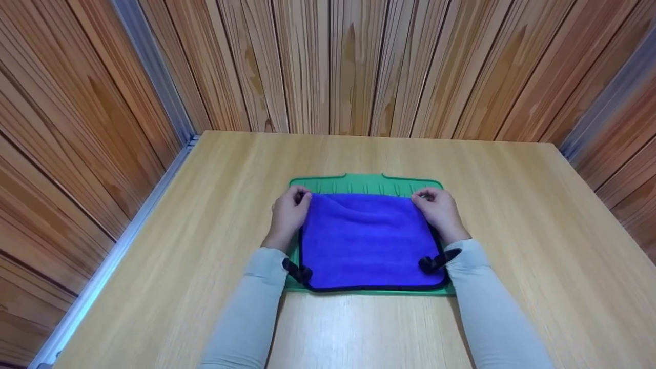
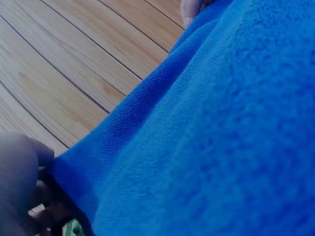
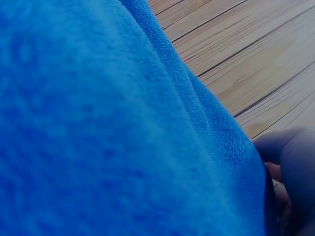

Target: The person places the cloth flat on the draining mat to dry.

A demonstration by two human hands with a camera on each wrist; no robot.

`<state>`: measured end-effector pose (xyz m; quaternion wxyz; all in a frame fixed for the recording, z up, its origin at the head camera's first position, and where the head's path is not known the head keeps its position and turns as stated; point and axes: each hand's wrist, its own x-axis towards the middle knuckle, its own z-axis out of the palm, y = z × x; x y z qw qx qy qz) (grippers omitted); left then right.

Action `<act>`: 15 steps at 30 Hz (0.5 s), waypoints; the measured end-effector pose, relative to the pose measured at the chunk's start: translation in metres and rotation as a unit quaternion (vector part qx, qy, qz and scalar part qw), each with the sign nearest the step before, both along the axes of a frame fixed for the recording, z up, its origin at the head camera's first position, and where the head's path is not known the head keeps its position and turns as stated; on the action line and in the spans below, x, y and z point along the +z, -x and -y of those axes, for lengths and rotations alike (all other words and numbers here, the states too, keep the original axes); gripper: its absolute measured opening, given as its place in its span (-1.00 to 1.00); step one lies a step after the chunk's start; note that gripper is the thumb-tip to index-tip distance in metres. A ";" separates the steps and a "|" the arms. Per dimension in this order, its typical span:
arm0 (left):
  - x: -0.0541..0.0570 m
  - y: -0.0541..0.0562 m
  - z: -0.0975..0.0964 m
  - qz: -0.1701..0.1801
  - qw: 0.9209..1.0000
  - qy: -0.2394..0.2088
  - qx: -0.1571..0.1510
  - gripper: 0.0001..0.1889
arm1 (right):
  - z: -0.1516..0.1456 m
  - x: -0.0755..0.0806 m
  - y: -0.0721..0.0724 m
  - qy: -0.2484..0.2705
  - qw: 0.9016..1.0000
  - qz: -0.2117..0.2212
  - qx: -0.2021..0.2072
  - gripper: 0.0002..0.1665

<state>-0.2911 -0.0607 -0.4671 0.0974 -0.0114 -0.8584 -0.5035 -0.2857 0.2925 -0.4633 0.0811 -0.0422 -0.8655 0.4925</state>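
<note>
A blue plush towel (image 1: 369, 241) with a dark edging spreads over a green tray-like board (image 1: 364, 182) on the table. My left hand (image 1: 289, 212) pinches the towel's far left corner between thumb and fingers. At the far right corner, my right hand (image 1: 438, 210) holds the cloth in the same kind of pinch. The far edge sags slightly between the two hands. In the left wrist view the towel (image 2: 172, 137) slopes away from the left thumb (image 2: 42, 152). The right wrist view shows the towel (image 3: 123, 128) running to the right hand (image 3: 290, 162).
The light wooden table (image 1: 205, 287) extends on every side of the green board. Wood-plank walls (image 1: 353, 66) stand behind and at both sides, with a metal rail (image 1: 110, 253) along the left edge. Small black wrist cameras (image 1: 433, 262) overlap the towel's near part.
</note>
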 end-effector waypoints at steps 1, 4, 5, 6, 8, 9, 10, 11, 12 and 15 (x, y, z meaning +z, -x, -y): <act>-0.001 0.001 0.000 -0.010 1.000 -0.002 0.000 -0.86 | -0.001 -0.001 0.000 0.009 1.000 -0.013 -0.006 -0.72; -0.003 0.002 0.001 -0.027 0.999 -0.017 0.006 -0.91 | -0.002 -0.004 0.001 0.047 0.997 -0.055 -0.030 -0.76; -0.003 0.002 0.001 -0.030 0.999 -0.022 0.008 -0.91 | -0.003 -0.005 0.001 0.059 0.995 -0.065 -0.038 -0.76; -0.003 0.002 0.001 -0.029 0.999 -0.025 0.010 -0.92 | -0.004 -0.006 0.001 0.069 0.994 -0.073 -0.044 -0.76; -0.004 0.002 0.003 -0.025 0.999 -0.018 0.010 -0.92 | -0.004 -0.007 0.002 0.075 0.993 -0.079 -0.050 -0.75; -0.004 0.002 0.003 -0.022 1.000 -0.008 0.005 -0.92 | -0.004 -0.008 0.002 0.071 0.993 -0.076 -0.050 -0.74; -0.005 0.003 0.003 -0.018 1.000 0.005 -0.001 -0.90 | -0.004 -0.009 0.002 0.065 0.994 -0.070 -0.047 -0.73; -0.006 0.003 0.003 -0.014 1.000 0.021 -0.007 -0.88 | -0.004 -0.009 0.002 0.057 0.996 -0.062 -0.043 -0.72; -0.006 0.003 0.003 -0.009 0.999 0.039 -0.013 -0.84 | -0.003 -0.009 0.002 0.048 0.997 -0.052 -0.038 -0.70; -0.007 0.004 0.003 0.009 0.997 0.073 -0.027 -0.66 | -0.002 -0.008 0.003 0.020 1.000 -0.014 -0.011 -0.62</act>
